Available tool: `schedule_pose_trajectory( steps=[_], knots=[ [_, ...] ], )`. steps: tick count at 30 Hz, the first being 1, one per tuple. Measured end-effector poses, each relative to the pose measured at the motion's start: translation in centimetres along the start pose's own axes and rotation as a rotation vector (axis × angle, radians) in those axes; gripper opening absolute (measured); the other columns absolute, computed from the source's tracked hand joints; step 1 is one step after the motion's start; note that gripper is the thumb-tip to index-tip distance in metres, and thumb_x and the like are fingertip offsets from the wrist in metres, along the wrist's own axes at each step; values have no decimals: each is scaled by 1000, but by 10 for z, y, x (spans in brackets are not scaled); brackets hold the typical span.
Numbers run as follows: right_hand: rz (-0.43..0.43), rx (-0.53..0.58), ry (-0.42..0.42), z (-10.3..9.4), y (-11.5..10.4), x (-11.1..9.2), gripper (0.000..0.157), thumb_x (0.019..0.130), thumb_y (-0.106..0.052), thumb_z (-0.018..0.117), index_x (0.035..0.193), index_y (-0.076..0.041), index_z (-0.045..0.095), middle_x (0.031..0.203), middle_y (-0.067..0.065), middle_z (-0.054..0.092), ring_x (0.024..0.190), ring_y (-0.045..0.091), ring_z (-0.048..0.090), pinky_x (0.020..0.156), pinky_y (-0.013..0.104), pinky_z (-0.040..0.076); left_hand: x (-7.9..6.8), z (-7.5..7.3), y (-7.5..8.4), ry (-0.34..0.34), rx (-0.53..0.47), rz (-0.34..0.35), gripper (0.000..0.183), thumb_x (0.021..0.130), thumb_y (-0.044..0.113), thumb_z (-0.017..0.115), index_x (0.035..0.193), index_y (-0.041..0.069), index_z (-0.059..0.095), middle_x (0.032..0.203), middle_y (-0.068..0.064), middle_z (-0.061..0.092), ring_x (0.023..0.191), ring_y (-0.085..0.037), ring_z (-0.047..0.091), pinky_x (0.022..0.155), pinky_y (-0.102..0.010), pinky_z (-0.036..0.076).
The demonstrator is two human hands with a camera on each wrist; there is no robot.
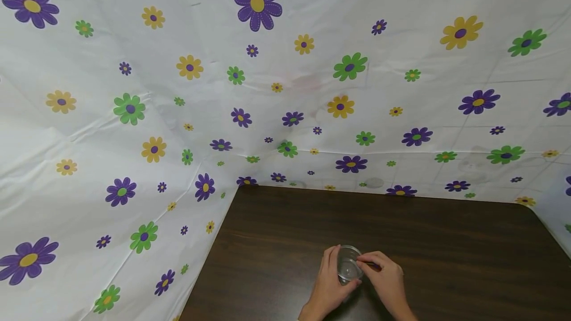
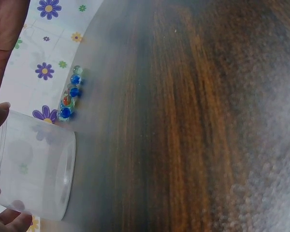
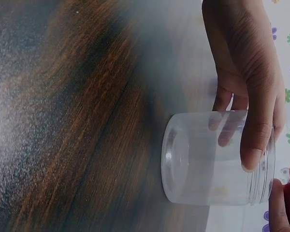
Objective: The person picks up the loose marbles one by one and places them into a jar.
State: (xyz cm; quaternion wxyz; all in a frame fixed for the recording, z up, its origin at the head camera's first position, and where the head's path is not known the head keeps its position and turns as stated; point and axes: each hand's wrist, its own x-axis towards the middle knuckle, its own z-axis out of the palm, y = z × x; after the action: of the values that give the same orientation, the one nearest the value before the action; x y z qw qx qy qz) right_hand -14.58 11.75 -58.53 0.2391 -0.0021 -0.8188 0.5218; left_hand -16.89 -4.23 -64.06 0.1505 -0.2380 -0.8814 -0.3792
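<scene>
A clear plastic jar (image 1: 349, 272) stands upright on the dark table with its mouth upward. My left hand (image 1: 327, 281) grips it round the side, the thumb (image 3: 253, 145) near the threaded rim in the right wrist view. Over the mouth, the thumb and forefinger of my right hand (image 1: 382, 276) pinch a clear glass marble (image 3: 285, 175). Nothing shows inside the jar (image 2: 36, 164). Beyond it in the left wrist view, several blue, clear and orange glass marbles (image 2: 74, 92) sit close together on the table; the head view does not show that group, with my right hand on that side.
A dark wood-grain table (image 1: 276, 241) carries the jar. White sheeting (image 1: 303, 73) printed with purple, green and yellow flowers hangs along the table's back edge and both sides.
</scene>
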Motion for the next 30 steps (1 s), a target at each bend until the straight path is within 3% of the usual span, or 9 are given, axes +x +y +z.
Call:
schedule_pose_trajectory(
  steps=[7,18,30],
  knots=[
    [30,5,-3,1,2,-1,21,75,8,86,83,-11,80,88,-1,73,81,-1,66,69,11,52,-1,0,1,-11,-4,-9,87,86,42,84,151,3,42,142,-4,46,123,-23,57,94,-38,55],
    [7,2,2,2,5,-1,23,74,11,86,82,-10,80,86,-1,73,80,-1,66,68,11,52,0,-2,1,-19,-5,-14,87,87,43,84,151,3,41,142,-5,45,123,-24,57,94,-39,55],
    [45,15,-11,2,4,-1,17,76,11,84,85,-3,80,88,1,73,80,0,66,68,12,52,0,-1,2,-17,-6,-18,87,86,42,84,151,3,41,142,-4,45,123,-23,57,94,-38,55]
  ],
)
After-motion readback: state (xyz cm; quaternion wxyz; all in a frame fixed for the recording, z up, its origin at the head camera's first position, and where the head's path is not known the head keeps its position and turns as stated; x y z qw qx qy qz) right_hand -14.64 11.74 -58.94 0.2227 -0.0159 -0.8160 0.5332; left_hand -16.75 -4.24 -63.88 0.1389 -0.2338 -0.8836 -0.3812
